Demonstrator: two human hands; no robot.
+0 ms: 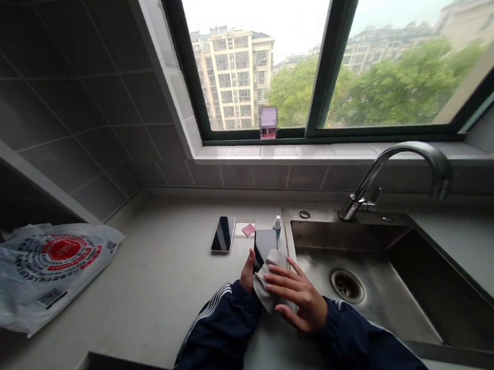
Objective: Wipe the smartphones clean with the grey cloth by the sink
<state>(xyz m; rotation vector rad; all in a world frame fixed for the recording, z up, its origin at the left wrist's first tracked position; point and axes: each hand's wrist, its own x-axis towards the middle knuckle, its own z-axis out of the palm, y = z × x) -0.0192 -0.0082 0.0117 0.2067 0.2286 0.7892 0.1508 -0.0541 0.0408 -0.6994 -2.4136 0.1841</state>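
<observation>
My left hand (248,271) grips a dark-screened smartphone (265,242) by its side, thumb along the near left edge. A light grey cloth (264,288) lies over the lower part of that phone's screen. My right hand (296,294) rests on the cloth with its fingers stretched out and spread. Beyond the phone stands a small bottle with a white cap (278,222). A second smartphone (224,234) lies flat on the counter to the left, with a clear phone case (240,234) and a small pink packet (248,229) beside it.
A steel sink (290,244) with a drain (348,286) is set into the counter at the right. Its curved faucet (401,150) rises at the back. A white plastic bag with red print (53,266) lies at the far left. Behind the counter is a window (264,135).
</observation>
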